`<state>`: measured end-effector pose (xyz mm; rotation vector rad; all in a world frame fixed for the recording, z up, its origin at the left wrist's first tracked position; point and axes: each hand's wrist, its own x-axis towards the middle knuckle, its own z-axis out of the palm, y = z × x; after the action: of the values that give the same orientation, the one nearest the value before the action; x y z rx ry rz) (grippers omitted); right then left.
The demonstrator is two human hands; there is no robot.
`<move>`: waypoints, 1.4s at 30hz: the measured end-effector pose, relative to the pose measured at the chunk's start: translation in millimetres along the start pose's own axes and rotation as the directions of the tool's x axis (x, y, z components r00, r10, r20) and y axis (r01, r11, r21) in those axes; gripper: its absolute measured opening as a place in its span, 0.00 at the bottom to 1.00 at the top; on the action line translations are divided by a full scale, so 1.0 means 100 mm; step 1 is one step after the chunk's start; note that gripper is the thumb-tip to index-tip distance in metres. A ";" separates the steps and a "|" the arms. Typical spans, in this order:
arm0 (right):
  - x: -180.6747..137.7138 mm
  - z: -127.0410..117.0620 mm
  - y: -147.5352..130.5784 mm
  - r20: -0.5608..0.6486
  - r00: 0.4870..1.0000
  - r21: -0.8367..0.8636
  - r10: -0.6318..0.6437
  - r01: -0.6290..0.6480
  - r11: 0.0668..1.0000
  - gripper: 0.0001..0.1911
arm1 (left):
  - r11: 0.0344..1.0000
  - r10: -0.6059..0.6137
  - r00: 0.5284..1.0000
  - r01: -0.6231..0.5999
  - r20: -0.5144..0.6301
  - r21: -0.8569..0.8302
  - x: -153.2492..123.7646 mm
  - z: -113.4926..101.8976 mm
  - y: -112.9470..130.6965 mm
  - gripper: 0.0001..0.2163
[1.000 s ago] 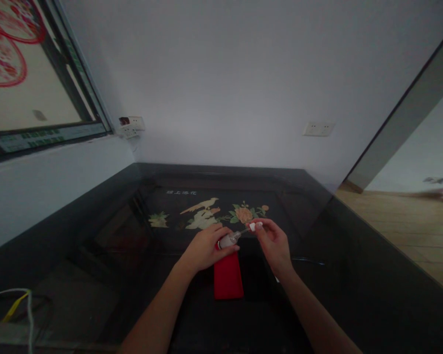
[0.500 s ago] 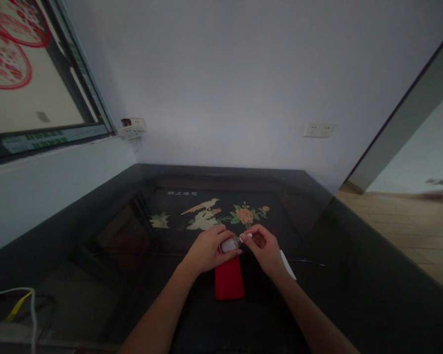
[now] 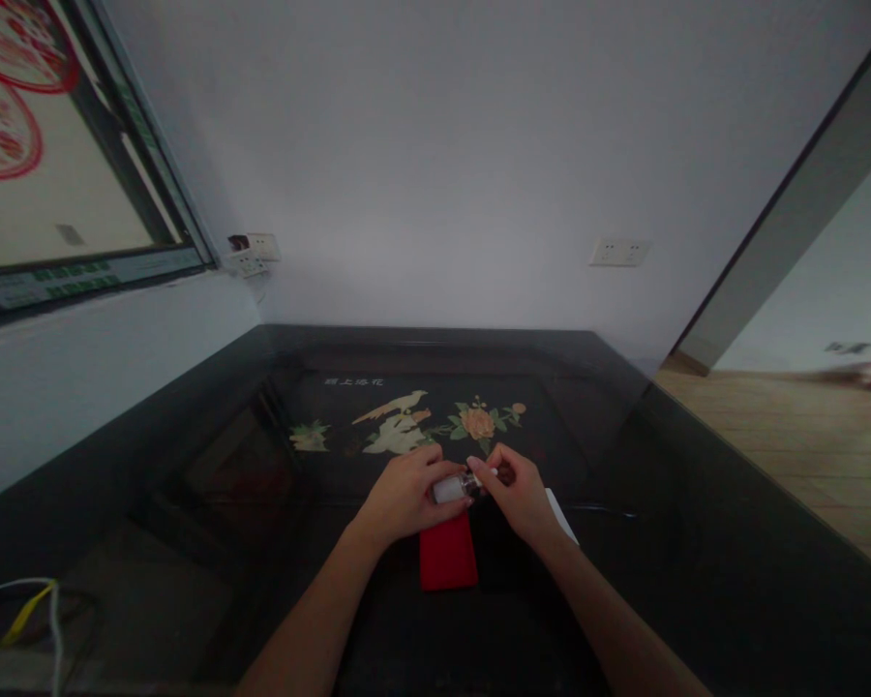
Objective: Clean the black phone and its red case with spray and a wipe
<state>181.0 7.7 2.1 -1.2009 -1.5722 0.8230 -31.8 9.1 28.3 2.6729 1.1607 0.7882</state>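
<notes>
I saw left hand [image 3: 406,496] gripping a small bottle [image 3: 450,488], right hand [image 3: 517,492] fingers pinching its cap [image 3: 477,474]; capping step, judged next: twist.

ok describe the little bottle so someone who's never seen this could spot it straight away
On the dark glass table, below its bird-and-flower inlay, both hands meet. The small pale bottle lies sideways in the left hand, above a red pouch; it alone is whitish.

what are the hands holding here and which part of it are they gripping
The left hand wraps around the body of a small pale bottle. The right hand pinches the bottle's small white cap end with its fingertips.
</notes>
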 end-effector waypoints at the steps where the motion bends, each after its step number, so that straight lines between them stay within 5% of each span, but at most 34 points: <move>1: 0.00 0.00 0.01 0.011 1.000 -0.022 -0.001 0.001 1.000 0.24 | 1.000 0.012 1.000 -0.012 0.002 0.008 0.00 0.00 0.00 0.14; 11: -0.04 -0.07 -0.05 0.140 0.990 -0.108 0.013 0.002 0.994 0.31 | 0.999 0.046 0.998 -0.046 0.034 -0.002 -0.01 0.00 0.03 0.12; 18: -0.03 -0.18 -0.19 0.238 0.963 -0.100 -0.125 0.152 0.983 0.21 | 0.997 -0.023 1.000 0.024 0.005 -0.071 -0.02 0.02 -0.02 0.15; 24: -0.03 -0.13 -0.14 0.268 0.962 -0.099 -0.047 0.076 0.992 0.29 | 0.999 0.024 1.000 -0.024 0.002 -0.032 -0.01 0.03 0.02 0.14; 31: -0.02 -0.06 -0.18 0.163 0.987 0.129 0.008 -0.030 0.991 0.15 | 0.999 -0.020 1.000 0.020 -0.012 -0.030 -0.01 0.03 0.02 0.14; 42: -0.04 -0.13 -0.25 0.233 0.965 0.108 -0.121 0.098 0.989 0.11 | 0.990 -0.090 0.996 0.088 -0.010 -0.114 0.00 0.03 0.00 0.13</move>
<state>186.4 -3.7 27.6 -0.9642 -1.7556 0.9879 -30.5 9.5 25.7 2.5089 1.1920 0.8354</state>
